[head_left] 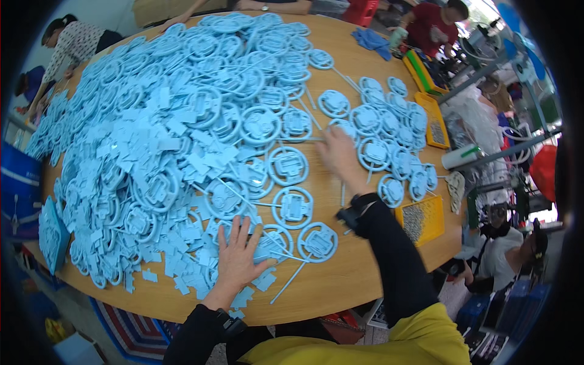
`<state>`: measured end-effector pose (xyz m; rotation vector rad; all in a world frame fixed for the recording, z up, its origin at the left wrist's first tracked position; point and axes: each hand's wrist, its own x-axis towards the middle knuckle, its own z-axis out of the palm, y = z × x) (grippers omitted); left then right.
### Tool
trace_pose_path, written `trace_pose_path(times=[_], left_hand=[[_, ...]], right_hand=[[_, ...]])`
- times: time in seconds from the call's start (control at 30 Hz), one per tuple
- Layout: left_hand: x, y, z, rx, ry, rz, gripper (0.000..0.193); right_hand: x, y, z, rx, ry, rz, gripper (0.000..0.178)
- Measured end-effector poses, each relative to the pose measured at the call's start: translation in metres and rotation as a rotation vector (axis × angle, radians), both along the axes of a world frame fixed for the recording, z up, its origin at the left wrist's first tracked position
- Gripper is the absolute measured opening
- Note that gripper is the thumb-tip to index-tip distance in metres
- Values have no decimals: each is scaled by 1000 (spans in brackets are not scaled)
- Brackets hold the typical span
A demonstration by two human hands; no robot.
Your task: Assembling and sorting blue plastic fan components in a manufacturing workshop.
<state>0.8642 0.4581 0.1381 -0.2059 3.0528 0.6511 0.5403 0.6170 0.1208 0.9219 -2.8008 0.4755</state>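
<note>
My left hand (239,255) lies with its fingers spread on small flat light-blue plastic pieces (265,280) and the edge of a round frame. Around it are round light-blue plastic frames (317,242), each a ring with a moulded centre, some with a thin stem. Further right and farther off, my right hand (339,152) is over the bare tabletop, beside a stem and a round frame (344,129). Motion smears its fingers, so whether they grip anything cannot be made out.
A big heap of round frames (201,45) covers the wooden table's (340,283) left and far side; a smaller group (389,121) lies right. Yellow trays (433,219) of small grey parts stand at the right edge. A blue cloth (372,42) lies far right. Other people (79,42) work around.
</note>
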Motion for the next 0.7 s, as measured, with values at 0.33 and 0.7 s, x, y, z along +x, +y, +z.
trace_pose_path(times=[0.33, 0.7], left_hand=[[19, -26, 9, 89, 17, -47, 80], [152, -25, -34, -124, -82, 393, 90]], right_hand=[[17, -73, 5, -129, -281, 272, 24], [105, -150, 8, -155, -239, 608, 19]])
